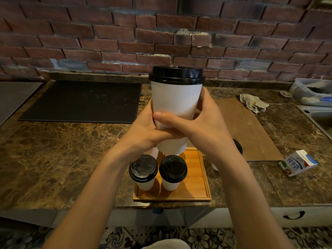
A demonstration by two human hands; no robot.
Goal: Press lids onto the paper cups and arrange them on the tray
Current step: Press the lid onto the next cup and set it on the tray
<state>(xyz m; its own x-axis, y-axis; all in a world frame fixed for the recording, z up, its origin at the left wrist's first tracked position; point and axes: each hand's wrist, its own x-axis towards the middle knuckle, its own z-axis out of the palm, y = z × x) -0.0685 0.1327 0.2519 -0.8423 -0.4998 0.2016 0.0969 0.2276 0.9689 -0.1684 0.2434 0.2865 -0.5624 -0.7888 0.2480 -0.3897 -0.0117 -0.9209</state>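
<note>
White lidded cup (pixel 175 103) gripped by left hand (pixel 145 130) and right hand (pixel 203 126); two lidded cups (pixel 143 169) on tray (pixel 197 177).

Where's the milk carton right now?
In the head view the milk carton lies on its side on the marble counter, far right, just off the near corner of the brown board and right of the wooden tray.
</note>
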